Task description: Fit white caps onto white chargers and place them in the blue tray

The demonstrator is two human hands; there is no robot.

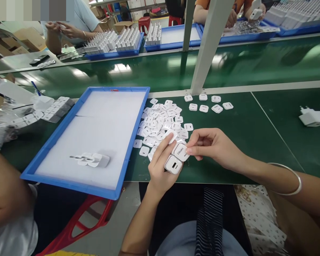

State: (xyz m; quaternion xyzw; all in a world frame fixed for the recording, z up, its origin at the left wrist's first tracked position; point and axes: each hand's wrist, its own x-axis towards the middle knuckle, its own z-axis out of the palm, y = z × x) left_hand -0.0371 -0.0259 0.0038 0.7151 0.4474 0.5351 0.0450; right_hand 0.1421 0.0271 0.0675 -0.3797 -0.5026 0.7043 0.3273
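My left hand [162, 165] is wrapped round a small group of white wall chargers [173, 164], their end faces turned up toward me. The nearest charger face shows dark port slots. Between thumb and fingertips, my right hand [216, 146] pinches the edge of a white printed cover plate [180, 152], which lies against the face of a charger beside it. Whether the plate is seated cannot be made out. Just beyond my left fingers, a heap of similar white cover plates [160, 121] spreads over the green tabletop. Several more plates [203, 108] lie apart behind my right hand.
To the left, a blue-rimmed tray [109, 113] with a white lining bears a few chargers [93, 159]. A lone charger [314, 117] lies far right. A metal post [209, 46] rises behind the plates. Co-workers sit across the bench and at my left, near trays of chargers [128, 38].
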